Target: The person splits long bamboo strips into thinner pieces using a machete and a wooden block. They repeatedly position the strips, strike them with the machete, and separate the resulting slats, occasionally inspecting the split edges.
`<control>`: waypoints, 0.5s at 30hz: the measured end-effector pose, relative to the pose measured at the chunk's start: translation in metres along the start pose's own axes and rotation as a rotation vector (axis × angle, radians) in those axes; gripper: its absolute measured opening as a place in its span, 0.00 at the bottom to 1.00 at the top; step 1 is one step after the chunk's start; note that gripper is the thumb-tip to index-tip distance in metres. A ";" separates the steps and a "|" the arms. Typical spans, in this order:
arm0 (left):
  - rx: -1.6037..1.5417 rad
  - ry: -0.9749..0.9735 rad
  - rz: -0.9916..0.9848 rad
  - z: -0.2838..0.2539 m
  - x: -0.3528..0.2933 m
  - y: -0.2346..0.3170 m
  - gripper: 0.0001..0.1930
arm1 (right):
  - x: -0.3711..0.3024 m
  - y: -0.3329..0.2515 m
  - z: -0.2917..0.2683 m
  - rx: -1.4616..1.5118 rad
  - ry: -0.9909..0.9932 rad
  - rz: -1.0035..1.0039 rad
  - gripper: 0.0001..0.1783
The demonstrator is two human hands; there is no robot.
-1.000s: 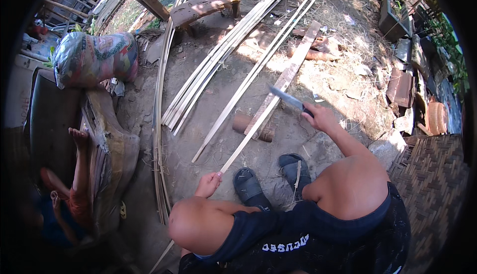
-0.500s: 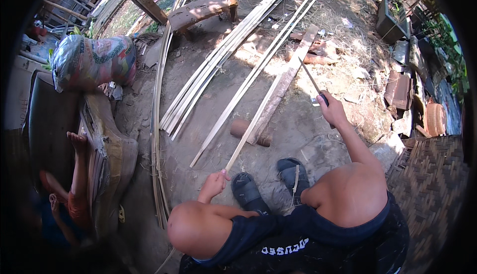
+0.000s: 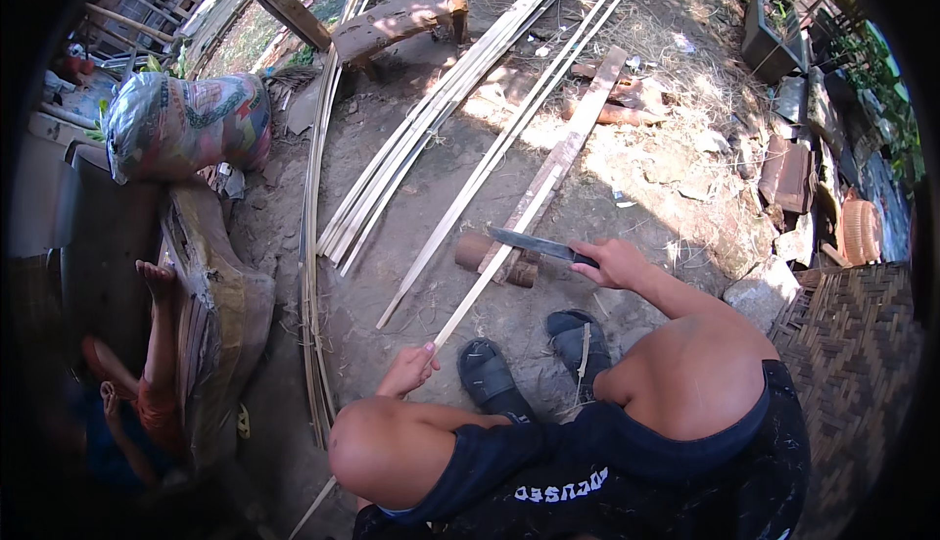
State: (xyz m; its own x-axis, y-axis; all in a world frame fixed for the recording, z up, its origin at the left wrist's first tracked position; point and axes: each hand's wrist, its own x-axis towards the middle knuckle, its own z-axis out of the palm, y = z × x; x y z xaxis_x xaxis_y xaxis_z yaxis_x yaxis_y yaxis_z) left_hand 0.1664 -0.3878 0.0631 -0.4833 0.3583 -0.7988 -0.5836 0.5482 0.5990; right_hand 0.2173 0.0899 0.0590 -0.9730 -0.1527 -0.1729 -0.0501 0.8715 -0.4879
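Observation:
My left hand [image 3: 408,370] is closed around the near end of a long, pale bamboo strip [image 3: 470,304]. The strip slants away to the far right and lies along a flat wooden board [image 3: 585,117]. The board's near end rests on a short brown log [image 3: 477,252]. In my right hand [image 3: 615,263] is the dark handle of a knife [image 3: 539,242]. Its blade points left and crosses the strip just above the log; whether the edge touches the strip I cannot tell.
Several pale strips [image 3: 424,113] lie in a bundle beyond, and darker strips [image 3: 311,276] run along the left. A low wooden bench [image 3: 401,23] stands at the back. At the left are a stuffed sack [image 3: 186,124] and a seated person's leg [image 3: 157,329]. Woven matting [image 3: 852,364] lies right.
The knife has come nearer and swung from pointing far along the board to lying across the strip. My left hand has drawn the strip slightly toward me and to the left.

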 end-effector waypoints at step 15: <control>0.027 0.080 0.069 -0.005 -0.029 0.008 0.26 | 0.024 0.073 -0.005 0.071 0.262 0.353 0.24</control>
State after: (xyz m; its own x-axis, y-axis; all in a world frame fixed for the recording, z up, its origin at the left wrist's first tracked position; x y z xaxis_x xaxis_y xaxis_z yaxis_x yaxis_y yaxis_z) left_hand 0.1722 -0.3978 0.0914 -0.5730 0.3354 -0.7477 -0.5294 0.5450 0.6502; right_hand 0.1895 0.1518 0.0235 -0.9525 0.2797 -0.1208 0.3019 0.8134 -0.4973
